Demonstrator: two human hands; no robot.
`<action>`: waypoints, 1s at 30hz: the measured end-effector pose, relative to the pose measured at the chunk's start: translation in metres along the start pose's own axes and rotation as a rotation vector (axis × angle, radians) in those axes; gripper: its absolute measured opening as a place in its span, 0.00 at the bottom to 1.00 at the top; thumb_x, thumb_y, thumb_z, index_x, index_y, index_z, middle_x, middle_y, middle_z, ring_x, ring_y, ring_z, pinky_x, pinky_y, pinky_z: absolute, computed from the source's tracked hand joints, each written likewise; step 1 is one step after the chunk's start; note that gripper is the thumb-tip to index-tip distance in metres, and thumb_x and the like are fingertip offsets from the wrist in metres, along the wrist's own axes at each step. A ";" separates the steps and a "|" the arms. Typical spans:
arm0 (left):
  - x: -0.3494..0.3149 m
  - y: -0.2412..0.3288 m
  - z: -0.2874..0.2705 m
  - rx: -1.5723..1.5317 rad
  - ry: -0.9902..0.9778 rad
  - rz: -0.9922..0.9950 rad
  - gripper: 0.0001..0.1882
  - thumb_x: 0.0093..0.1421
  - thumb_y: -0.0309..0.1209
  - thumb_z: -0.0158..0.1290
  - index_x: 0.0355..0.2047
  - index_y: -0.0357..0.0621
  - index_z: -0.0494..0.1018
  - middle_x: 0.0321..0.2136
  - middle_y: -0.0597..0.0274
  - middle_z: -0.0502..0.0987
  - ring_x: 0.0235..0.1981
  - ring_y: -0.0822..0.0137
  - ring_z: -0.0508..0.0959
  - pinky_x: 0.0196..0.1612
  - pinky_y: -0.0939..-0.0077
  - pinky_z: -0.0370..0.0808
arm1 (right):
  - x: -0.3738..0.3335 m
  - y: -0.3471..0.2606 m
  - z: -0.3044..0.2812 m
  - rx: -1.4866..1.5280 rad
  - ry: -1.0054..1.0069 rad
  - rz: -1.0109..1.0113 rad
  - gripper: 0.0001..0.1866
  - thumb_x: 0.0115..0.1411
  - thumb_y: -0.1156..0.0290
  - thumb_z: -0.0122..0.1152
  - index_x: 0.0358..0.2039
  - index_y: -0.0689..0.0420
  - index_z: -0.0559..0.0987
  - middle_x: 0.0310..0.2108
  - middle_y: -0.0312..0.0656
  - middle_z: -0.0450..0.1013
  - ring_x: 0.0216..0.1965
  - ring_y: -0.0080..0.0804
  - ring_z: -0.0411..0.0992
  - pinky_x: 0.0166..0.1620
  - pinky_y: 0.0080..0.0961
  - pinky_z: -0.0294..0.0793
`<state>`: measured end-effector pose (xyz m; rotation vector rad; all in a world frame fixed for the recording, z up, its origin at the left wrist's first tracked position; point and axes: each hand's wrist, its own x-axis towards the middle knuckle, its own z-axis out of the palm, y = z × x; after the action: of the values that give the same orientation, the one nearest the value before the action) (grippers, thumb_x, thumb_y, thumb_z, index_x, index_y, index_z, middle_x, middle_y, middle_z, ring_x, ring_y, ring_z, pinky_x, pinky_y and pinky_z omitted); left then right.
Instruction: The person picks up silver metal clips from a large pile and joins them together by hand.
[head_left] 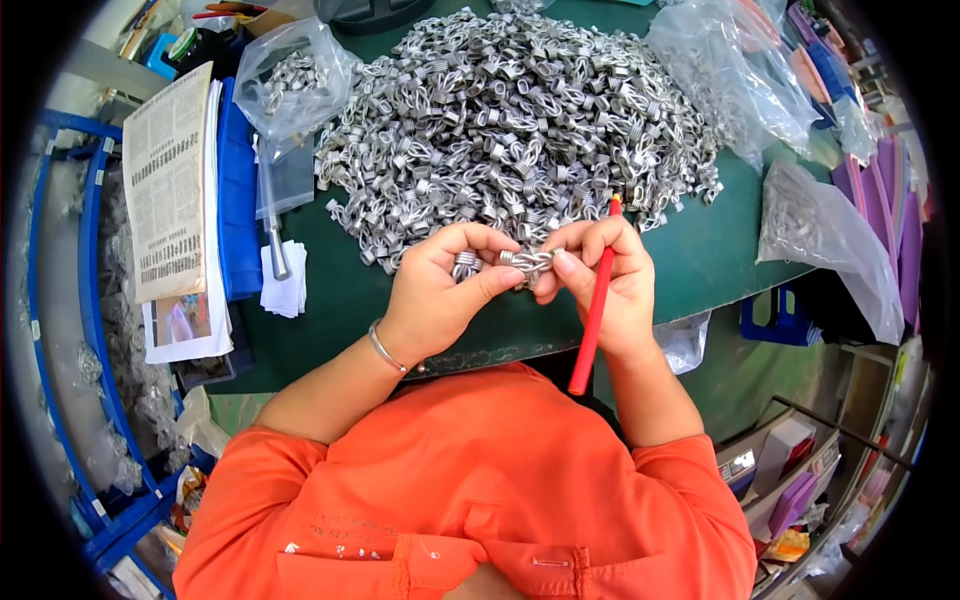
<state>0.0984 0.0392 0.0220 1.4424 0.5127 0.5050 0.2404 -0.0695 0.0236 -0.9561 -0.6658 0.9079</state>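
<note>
A small factory workbench: a green table [700, 260] heaped with metal wire coils [520, 120], clear plastic bags [830, 240] of parts beside them, blue metal racks [90, 300] alongside.

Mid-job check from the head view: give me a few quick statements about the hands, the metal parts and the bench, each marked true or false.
1. Both hands, left hand and right hand, pinch one small coiled metal part between them. True.
2. The right hand also holds a blue pen. False: it holds a red pencil-like stick.
3. A large heap of coiled metal parts lies on the green mat beyond the hands. True.
4. The left wrist is bare. False: it wears a thin silver bangle.
5. Folded printed papers lie at the person's right. False: they lie at the left, beside a blue tray.
</note>
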 end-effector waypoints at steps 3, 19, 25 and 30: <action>-0.004 0.014 0.000 0.065 -0.024 0.072 0.11 0.49 0.23 0.59 0.34 0.37 0.72 0.29 0.63 0.74 0.30 0.77 0.72 0.33 0.85 0.69 | -0.006 0.011 -0.008 0.122 -0.066 0.034 0.11 0.55 0.82 0.54 0.25 0.57 0.61 0.32 0.50 0.71 0.27 0.28 0.73 0.29 0.19 0.75; -0.011 0.021 0.000 0.187 -0.117 0.234 0.12 0.44 0.18 0.60 0.31 0.38 0.75 0.25 0.63 0.73 0.25 0.75 0.71 0.27 0.84 0.67 | -0.014 0.021 -0.018 -0.013 -0.131 -0.167 0.17 0.45 0.85 0.64 0.26 0.56 0.63 0.35 0.53 0.71 0.33 0.29 0.71 0.36 0.23 0.72; -0.010 0.005 0.000 -0.078 -0.051 -0.204 0.09 0.52 0.24 0.55 0.35 0.36 0.75 0.29 0.64 0.76 0.31 0.77 0.74 0.35 0.84 0.70 | -0.012 0.014 -0.001 -0.155 -0.125 -0.347 0.24 0.43 0.88 0.63 0.31 0.54 0.58 0.34 0.48 0.68 0.30 0.24 0.69 0.33 0.19 0.71; -0.007 0.000 -0.006 -0.412 -0.162 -0.468 0.11 0.56 0.26 0.52 0.40 0.36 0.72 0.31 0.61 0.76 0.30 0.75 0.75 0.25 0.87 0.72 | -0.010 0.012 0.001 -0.298 -0.131 -0.429 0.21 0.44 0.87 0.63 0.28 0.56 0.59 0.34 0.49 0.69 0.30 0.26 0.70 0.31 0.21 0.73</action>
<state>0.0896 0.0396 0.0222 0.9187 0.5569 0.1053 0.2306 -0.0748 0.0119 -0.9696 -1.0923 0.4996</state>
